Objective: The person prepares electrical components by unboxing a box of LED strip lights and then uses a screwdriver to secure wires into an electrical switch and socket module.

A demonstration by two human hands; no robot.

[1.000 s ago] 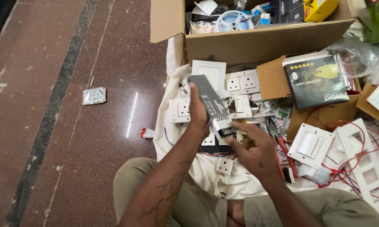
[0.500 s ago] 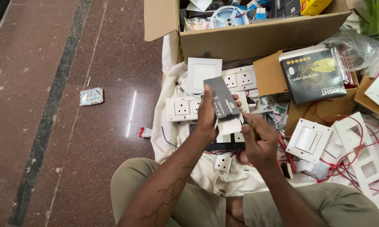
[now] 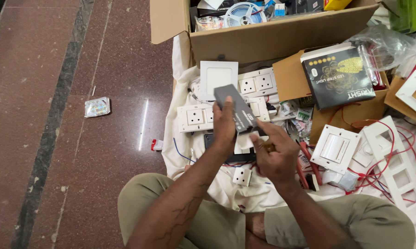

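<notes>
Parts spread on the cloth (image 3: 180, 152) before my knees, box behind.

My left hand (image 3: 224, 129) holds a flat module (image 3: 238, 108) over the cloth's middle, my right hand (image 3: 274, 154) just beside it. Socket plates (image 3: 196, 117) lie left of my hands, a switch plate (image 3: 334, 148) right. The cardboard box (image 3: 281, 39) stands at the far edge; a foil packet (image 3: 97, 107) lies on the floor (image 3: 42, 138), well left.

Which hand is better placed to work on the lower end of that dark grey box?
Right, probably. The left hand grips the dark grey box and holds it up, so it is occupied. The right hand sits just below, its fingertips at the box's lower end.
</notes>
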